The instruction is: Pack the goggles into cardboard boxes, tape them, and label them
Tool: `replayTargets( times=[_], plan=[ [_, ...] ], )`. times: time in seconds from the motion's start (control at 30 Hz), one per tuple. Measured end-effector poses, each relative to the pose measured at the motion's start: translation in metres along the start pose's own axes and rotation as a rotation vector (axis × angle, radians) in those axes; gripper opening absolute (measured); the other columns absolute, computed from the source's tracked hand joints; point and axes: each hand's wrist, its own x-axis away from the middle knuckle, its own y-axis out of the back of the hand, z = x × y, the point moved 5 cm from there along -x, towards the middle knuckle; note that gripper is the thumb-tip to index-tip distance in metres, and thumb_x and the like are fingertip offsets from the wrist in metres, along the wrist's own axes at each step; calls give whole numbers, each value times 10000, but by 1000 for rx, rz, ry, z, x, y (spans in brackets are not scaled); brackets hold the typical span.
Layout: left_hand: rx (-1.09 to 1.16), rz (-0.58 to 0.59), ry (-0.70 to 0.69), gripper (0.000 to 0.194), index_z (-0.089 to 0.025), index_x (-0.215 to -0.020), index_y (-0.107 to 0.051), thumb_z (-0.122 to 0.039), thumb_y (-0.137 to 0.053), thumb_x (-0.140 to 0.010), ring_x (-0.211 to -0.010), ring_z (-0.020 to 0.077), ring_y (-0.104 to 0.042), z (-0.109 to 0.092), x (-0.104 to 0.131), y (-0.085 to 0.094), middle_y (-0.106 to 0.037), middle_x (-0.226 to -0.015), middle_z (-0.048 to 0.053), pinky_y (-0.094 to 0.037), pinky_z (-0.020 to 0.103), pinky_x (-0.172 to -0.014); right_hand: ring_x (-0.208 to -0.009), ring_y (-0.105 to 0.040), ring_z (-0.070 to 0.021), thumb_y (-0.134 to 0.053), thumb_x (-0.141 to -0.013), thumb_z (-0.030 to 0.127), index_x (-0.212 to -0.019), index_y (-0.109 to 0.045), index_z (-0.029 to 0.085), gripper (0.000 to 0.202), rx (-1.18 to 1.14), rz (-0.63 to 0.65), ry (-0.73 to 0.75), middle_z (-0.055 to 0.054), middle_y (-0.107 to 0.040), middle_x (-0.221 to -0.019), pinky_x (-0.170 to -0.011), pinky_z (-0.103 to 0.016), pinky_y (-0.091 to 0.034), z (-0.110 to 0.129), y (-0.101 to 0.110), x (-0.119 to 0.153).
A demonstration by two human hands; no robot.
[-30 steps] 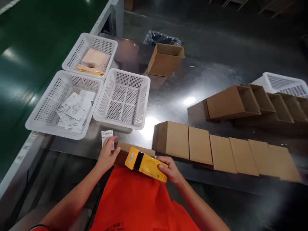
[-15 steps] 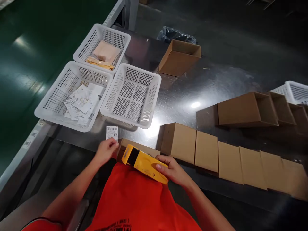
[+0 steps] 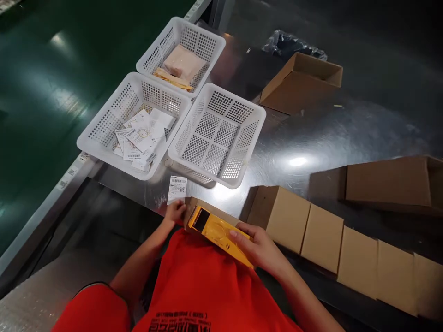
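Note:
My right hand (image 3: 254, 240) grips the right end of a yellow box (image 3: 221, 234), whose left end shows a dark section. The yellow box lies tilted over a brown cardboard box (image 3: 207, 206) at the table's front edge, close against my red shirt. At that cardboard box's left end is my left hand (image 3: 176, 212), its fingers curled together; whatever they may pinch is too small to make out. Just above my left hand, a white printed label sheet (image 3: 177, 188) lies on the metal table.
Three white baskets stand at the left: one with papers (image 3: 82, 144), one with packets (image 3: 141, 64), one bare inside (image 3: 259, 115). A row of cardboard boxes (image 3: 289, 216) runs right. More cartons (image 3: 387, 182) (image 3: 290, 90) stand beyond, near clear plastic (image 3: 294, 45).
The view has shifted, so the baskets and boxes sit further right. My left hand has moved closer to the cardboard box's left end. The yellow box stays in my right hand.

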Motion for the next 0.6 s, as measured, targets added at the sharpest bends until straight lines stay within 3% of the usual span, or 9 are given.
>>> replayTargets(
  times=[0.07, 0.17, 0.33, 0.43, 0.53, 0.6],
  plan=[
    [-40, 0, 0, 274, -141, -861, -619, -370, -503, -955, -758, 146, -621, 0, 4, -17, -632, -780, -5, -507, 318, -732, -503, -414, -107, -605, -754, 678, -607, -518, 181, 526, 21, -9, -5, 20, -463, -561, -393, -204, -285, -2, 0, 2],
    [-119, 22, -7, 235, -159, -968, -635, -309, -454, -968, -811, 172, -653, 0, 7, -25, -683, -848, 32, -487, 306, -736, -527, -424, -115, -588, -756, 693, -626, -543, 174, 537, 49, -1, 4, 12, -486, -573, -431, -215, -305, -5, 0, 4],
    [-295, 39, -12, 269, -162, -1047, -651, -324, -471, -929, -822, 291, -690, 0, 13, -3, -714, -821, 125, -480, 381, -725, -561, -474, -140, -585, -756, 693, -686, -607, 163, 535, 57, 3, 8, -15, -556, -628, -455, -233, -336, -9, 0, 2],
    [-351, 35, -105, 355, -148, -1207, -604, -278, -457, -911, -1018, 320, -666, -3, 29, 4, -704, -1066, 183, -479, 442, -862, -567, -466, -140, -585, -767, 677, -659, -599, 169, 520, 55, -16, 47, -12, -543, -614, -455, -230, -331, -6, 1, 2],
    [-372, 84, -277, 626, -184, -1441, -412, -280, -553, -839, -1376, 319, -422, -3, 49, -8, -464, -1482, 179, -338, 487, -1102, -558, -445, -128, -589, -777, 663, -640, -587, 170, 511, 56, -27, 67, -4, -519, -597, -445, -221, -312, -4, 0, 4],
    [-396, 127, -342, 779, -161, -1486, -339, -234, -619, -763, -1478, 357, -216, 0, 56, -16, -312, -1575, 193, -181, 566, -1172, -567, -452, -129, -587, -783, 656, -661, -604, 164, 507, 48, -25, 74, -10, -532, -613, -449, -220, -315, -3, -1, 6]
  ],
)
